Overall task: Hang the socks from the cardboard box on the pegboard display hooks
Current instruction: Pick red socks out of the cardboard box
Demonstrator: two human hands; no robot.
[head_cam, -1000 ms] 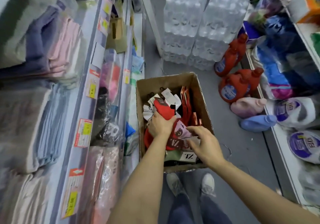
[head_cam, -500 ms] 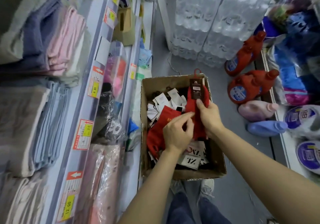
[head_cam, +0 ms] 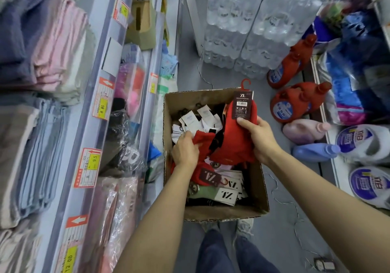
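An open cardboard box (head_cam: 256,190) stands on the grey floor in front of my feet, full of carded sock pairs in red, white, green and black. My right hand (head_cam: 260,140) grips a red sock pair (head_cam: 238,137) with a dark label and a red plastic hook on top, held above the box's right side. My left hand (head_cam: 185,151) is down inside the box, fingers closed on another red sock (head_cam: 202,138) lying among the pile. No pegboard or display hooks are in view.
Shelves with folded towels (head_cam: 42,46), price tags and bagged goods run along the left. Shrink-wrapped water bottle packs (head_cam: 253,23) stand behind the box. Red, pink and blue detergent jugs (head_cam: 295,101) lie on the floor right of the box, by a low shelf.
My right hand has lifted a red sock pair out of the box and holds it upright. My left hand moved back down onto a red sock in the pile.
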